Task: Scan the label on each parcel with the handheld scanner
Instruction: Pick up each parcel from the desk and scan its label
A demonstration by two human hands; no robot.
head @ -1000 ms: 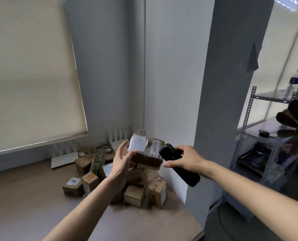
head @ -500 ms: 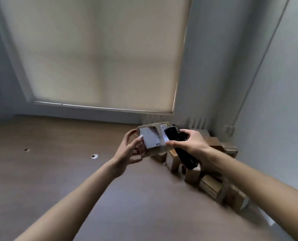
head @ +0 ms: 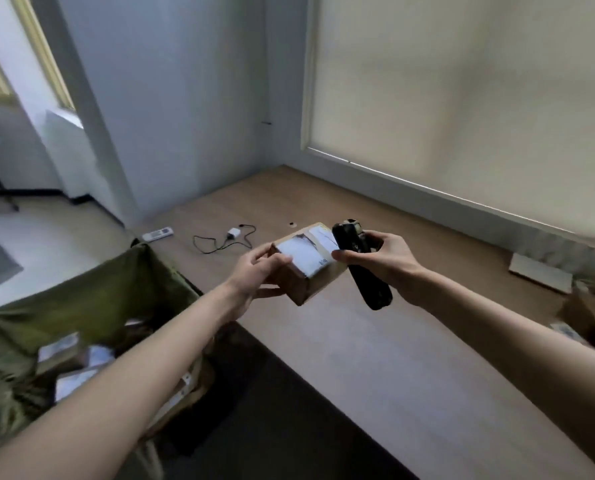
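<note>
Two bare forearms reach in from the bottom edge over a dark floor strip and the tan worktop (head: 375, 358). Lower left, a green sack (head: 81, 306) stands open beside the worktop edge with blurred labelled parcels (head: 74, 362) inside; the left forearm crosses in front of its mouth. Mid-frame, the left hand (head: 254, 275) grips a small cardboard box (head: 306, 271) from its left side, thumb on top, fingers under, held clear above the worktop with a corner tilted down. A white label (head: 304, 252) covers the top face, print too blurred to read. The right hand (head: 382, 258) wraps around a black scanner (head: 362, 265), its head touching or just beside the box's right top edge, handle hanging down past the palm. Far right edge, more brown boxes (head: 590, 313), blurred, with a flat white slab (head: 540, 273) near them. Beyond the hands lie a white charger with black cable (head: 230, 237) and a white remote (head: 157, 233). Behind, grey wall and a drawn blind (head: 462, 98).
</note>
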